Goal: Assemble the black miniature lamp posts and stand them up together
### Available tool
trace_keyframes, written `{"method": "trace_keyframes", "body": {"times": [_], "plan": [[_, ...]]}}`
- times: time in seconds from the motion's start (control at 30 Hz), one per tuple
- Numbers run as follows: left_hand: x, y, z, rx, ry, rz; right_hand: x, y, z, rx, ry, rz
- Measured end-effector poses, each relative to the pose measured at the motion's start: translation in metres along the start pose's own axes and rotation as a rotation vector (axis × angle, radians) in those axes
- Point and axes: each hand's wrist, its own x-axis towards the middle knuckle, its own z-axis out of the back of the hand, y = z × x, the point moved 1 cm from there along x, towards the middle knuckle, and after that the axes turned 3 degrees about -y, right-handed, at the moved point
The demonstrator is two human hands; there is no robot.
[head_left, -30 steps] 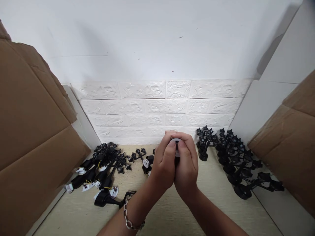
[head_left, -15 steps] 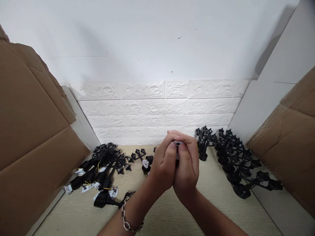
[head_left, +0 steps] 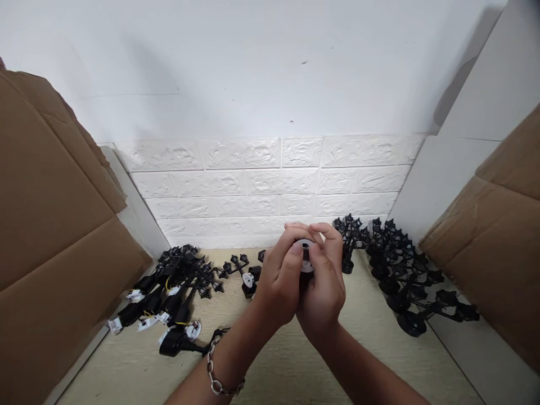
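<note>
Both my hands meet above the middle of the beige table. My left hand and my right hand are closed together round a small black part with a round white disc on its top. Both thumbs press near the disc. The body of the part is mostly hidden by my fingers. A chain bracelet hangs on my left wrist.
A heap of black lamp-shaped pieces with white plugs and yellow wires lies at the left. Several upright black pieces stand at the right. Cardboard sheets lean at both sides. A white brick-pattern wall closes the back.
My hands stay joined on the part. My right fingers have shifted, and the white disc shows more clearly between the thumbs than half a second ago. The view has drifted slightly.
</note>
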Motion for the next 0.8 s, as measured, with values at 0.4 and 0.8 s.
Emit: {"method": "trace_keyframes", "body": {"times": [0.4,0.8], "plan": [[0.000,0.001,0.004,-0.066,0.025,0.066,0.007,0.004,0.000,0.065,0.034,-0.127],[-0.007,0.008,0.007,-0.068,-0.072,0.156,0.003,0.011,-0.003,0.009,0.104,-0.028]]}}
